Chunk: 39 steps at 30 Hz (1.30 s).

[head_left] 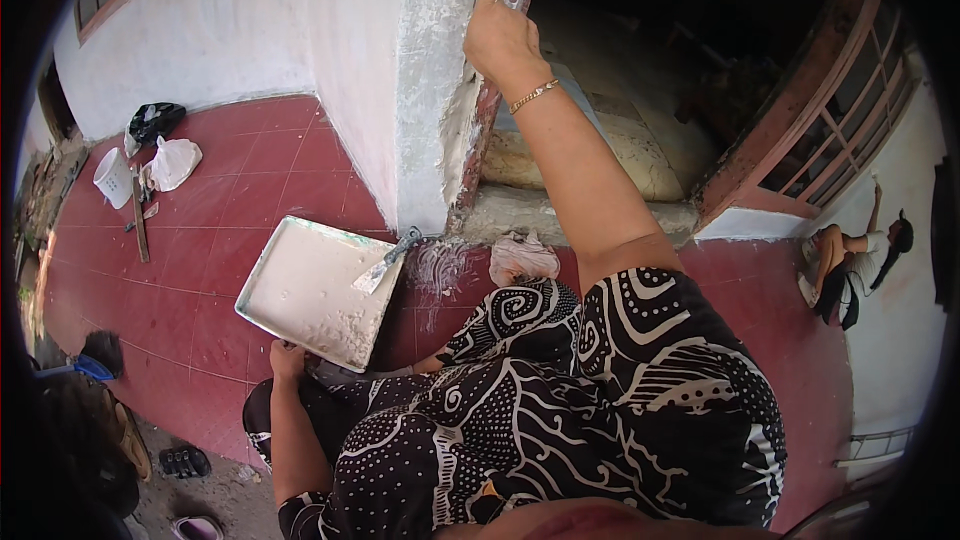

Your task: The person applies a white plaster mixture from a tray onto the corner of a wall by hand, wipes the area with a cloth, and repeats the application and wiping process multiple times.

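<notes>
My right hand [505, 38] is raised with bent arm to the rough, patchy edge of the doorway [472, 130]. Its fingers are closed against the plaster, and whatever they may hold is hidden. Low on the left, my left hand [287, 358] is closed at the near rim of a white tray [262, 318], seemingly gripping it. Whitish, creamy paste [310, 275] covers the tray's bottom, lumpy toward the near right corner. A putty knife [385, 262] with a speckled handle and paste-smeared blade lies across the tray's right rim.
A crumpled pale cloth [524, 258] and white smears [440, 268] lie on the red tiled floor by the doorway. At left are a white bucket [113, 178], plastic bags [174, 162] and a wooden strip [140, 220]. Another person [855, 255] reaches to the wall at far right.
</notes>
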Each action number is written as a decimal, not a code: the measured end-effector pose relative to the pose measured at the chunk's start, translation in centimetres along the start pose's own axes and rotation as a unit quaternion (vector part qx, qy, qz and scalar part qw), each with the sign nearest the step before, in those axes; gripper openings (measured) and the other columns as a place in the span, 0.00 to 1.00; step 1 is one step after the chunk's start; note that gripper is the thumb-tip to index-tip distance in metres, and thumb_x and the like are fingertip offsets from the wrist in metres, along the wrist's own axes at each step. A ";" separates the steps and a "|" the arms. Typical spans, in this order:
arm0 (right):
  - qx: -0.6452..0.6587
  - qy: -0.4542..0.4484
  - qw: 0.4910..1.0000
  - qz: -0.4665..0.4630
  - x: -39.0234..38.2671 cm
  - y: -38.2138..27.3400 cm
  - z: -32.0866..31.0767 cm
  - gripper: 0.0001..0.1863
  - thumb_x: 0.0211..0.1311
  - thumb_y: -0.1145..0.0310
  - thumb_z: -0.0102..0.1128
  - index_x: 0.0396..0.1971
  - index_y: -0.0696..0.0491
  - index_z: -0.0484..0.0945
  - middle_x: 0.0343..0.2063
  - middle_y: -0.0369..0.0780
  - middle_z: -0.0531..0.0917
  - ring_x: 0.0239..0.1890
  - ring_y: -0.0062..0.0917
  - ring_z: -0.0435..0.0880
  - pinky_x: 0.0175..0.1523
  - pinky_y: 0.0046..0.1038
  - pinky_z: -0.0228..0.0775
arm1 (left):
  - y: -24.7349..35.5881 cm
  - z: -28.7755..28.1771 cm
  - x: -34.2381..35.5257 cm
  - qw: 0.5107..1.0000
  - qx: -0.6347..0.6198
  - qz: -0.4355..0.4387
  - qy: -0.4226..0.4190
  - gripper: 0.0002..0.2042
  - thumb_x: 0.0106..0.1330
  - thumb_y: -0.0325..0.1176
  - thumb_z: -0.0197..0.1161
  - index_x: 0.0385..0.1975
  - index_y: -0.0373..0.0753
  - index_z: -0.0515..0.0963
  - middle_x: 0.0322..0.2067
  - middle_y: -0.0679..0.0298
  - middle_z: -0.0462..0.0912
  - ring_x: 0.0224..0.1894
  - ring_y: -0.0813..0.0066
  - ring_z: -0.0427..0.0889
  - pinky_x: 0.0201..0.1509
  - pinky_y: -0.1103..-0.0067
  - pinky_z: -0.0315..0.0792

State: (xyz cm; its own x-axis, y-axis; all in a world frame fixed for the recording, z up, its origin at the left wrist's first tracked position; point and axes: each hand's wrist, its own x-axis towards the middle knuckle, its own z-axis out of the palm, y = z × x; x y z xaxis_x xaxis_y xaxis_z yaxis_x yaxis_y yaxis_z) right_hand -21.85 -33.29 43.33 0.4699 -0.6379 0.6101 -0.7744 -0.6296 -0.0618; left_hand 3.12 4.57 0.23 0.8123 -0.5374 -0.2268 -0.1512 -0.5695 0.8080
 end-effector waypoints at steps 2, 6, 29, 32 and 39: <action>0.004 -0.004 1.000 -0.006 -0.1 -0.3 -1.1 0.15 0.53 0.75 0.50 0.41 0.65 0.69 0.37 0.57 0.81 0.41 0.48 0.83 0.49 0.41 0.73 | 0.0 0.1 0.2 1.000 -0.003 0.013 0.004 0.08 0.50 0.27 0.62 0.27 0.27 0.77 0.23 0.56 0.83 0.24 0.70 0.83 0.30 0.77 0.76; 0.047 -0.009 0.999 0.025 -0.5 -1.0 -4.4 0.17 0.56 0.73 0.49 0.44 0.65 0.71 0.41 0.56 0.81 0.46 0.47 0.81 0.53 0.42 0.70 | -0.1 0.0 0.4 1.000 -0.012 0.017 -0.009 0.08 0.50 0.26 0.62 0.27 0.27 0.79 0.24 0.56 0.84 0.24 0.69 0.84 0.29 0.76 0.76; -0.039 0.020 0.997 -0.068 -0.1 -1.1 -2.4 0.25 0.56 0.57 0.61 0.43 0.63 0.70 0.41 0.54 0.77 0.40 0.47 0.82 0.45 0.42 0.75 | -0.4 0.3 0.9 0.998 -0.059 0.022 -0.003 0.10 0.50 0.25 0.60 0.30 0.26 0.81 0.24 0.53 0.84 0.24 0.67 0.84 0.28 0.74 0.77; -0.023 -0.035 0.998 -0.049 -3.7 -0.5 2.0 0.26 0.55 0.58 0.62 0.44 0.63 0.69 0.44 0.56 0.75 0.40 0.47 0.82 0.45 0.42 0.75 | -0.7 0.2 1.0 0.999 -0.044 0.029 -0.008 0.10 0.49 0.25 0.61 0.30 0.26 0.81 0.24 0.53 0.84 0.24 0.66 0.85 0.29 0.74 0.78; 0.042 -0.156 0.987 -0.017 -12.8 -0.2 9.5 0.26 0.57 0.60 0.58 0.51 0.61 0.71 0.57 0.57 0.68 0.45 0.51 0.80 0.51 0.44 0.72 | -1.0 0.3 1.3 0.999 -0.022 0.032 0.002 0.11 0.48 0.26 0.61 0.29 0.25 0.81 0.24 0.53 0.84 0.25 0.66 0.85 0.29 0.74 0.77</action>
State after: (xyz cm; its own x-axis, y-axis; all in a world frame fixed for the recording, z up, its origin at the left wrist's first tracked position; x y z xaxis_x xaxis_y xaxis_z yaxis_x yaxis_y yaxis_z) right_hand -23.68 -29.20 28.04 0.6124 -0.7129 0.3417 -0.7240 -0.6793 -0.1196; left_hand 4.13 4.32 -1.05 0.8037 -0.5694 -0.1729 -0.1778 -0.5070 0.8434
